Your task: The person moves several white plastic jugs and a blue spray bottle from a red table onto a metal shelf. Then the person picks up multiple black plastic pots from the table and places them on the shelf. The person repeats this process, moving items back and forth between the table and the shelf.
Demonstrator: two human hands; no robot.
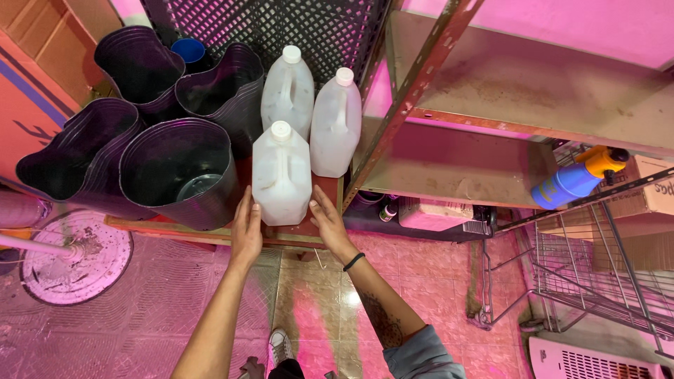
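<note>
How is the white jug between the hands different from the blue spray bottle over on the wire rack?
The white jug stands upright on a low platform; the blue spray bottle lies tilted on the wire rack. The jug is cloudy white with a white cap; the bottle is blue with a yellow-orange sprayer. The left hand and right hand flank the jug; nobody touches the bottle. Both look plastic.

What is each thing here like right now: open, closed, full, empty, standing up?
Front jug: upright, white cap on, contents unclear.
Two back jugs: upright, capped.
Black pots: stacked, open tops; the nearest shows only a nested pot's bottom.
Spray bottle: lying tilted on the wire rack.
Left hand: open, at the front jug's left side.
Right hand: open, at its right side.
</note>
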